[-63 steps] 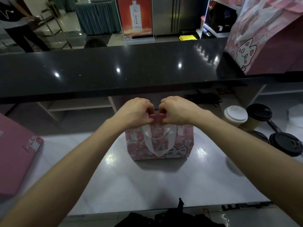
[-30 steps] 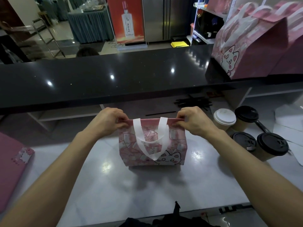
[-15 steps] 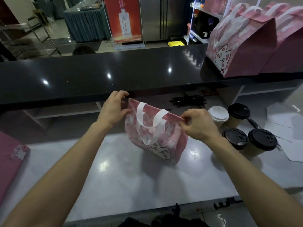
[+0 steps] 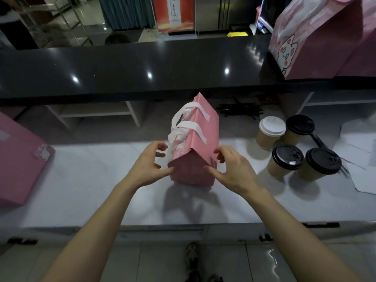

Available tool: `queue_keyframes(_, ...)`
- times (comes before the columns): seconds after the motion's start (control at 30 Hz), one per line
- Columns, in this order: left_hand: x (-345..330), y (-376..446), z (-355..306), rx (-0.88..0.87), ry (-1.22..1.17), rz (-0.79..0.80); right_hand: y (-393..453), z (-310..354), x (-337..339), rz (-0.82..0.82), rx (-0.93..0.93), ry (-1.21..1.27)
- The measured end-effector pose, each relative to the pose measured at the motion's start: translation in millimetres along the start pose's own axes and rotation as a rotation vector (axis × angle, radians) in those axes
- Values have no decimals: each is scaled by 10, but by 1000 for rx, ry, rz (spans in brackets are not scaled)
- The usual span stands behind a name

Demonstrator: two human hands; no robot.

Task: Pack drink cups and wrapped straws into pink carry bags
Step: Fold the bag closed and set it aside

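Left hand (image 4: 149, 164) and right hand (image 4: 234, 169) flanked the near end of the pink carry bag (image 4: 195, 151), at its 9 and 3 o'clock; fingers on both were spread and loosely curved, thumb tips touching or nearly touching the bag's end panel, neither hand gripping it. The bag stood at the centre of the white worktop (image 4: 101, 190), turned end-on to the camera, top folded shut into a ridge, plain pink on the right face, printed pattern just visible on the left face. White ribbon handles (image 4: 190, 127) lay draped over the ridge and down the left side. At 3 o'clock from the bag stood four paper cups: one with a white lid (image 4: 272, 127), three with black lids (image 4: 300, 125) (image 4: 288, 157) (image 4: 323, 161). Dark straws (image 4: 240, 110) lay in a heap at 1 o'clock, under the black counter (image 4: 132, 70). A larger pink bag with a cat print (image 4: 317, 41) stood on that counter at 2 o'clock. A pink box (image 4: 18, 163) sat at 9 o'clock on the worktop. Beyond the counter: a red poster (image 4: 174, 13) and tiled floor.
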State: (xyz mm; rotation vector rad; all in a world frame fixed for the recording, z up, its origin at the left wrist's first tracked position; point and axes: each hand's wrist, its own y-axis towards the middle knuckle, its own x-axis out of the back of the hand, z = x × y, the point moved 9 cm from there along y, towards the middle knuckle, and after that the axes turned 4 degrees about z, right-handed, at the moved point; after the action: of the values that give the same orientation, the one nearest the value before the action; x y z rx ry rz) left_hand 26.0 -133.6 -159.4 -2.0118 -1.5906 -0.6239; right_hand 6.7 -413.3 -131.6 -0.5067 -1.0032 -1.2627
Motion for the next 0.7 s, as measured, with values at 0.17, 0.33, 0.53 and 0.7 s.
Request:
queue_keyframes(0.17, -72, -112, -485, -290, 435, -225, 18, 218, -17, -54, 132, -165)
queue_keyframes(0.33, -145, -274, -469, -383, 481, -166, -172, 67, -51, -126, 146, -144)
queue_keyframes(0.53, -300, -138, 306, 13, 145, 44, -379, -562, -629, 133, -312, 204)
queue_keyframes(0.7, -660, 49, 249, -27, -96, 171, -170, -393, -796, 162, -277, 403)
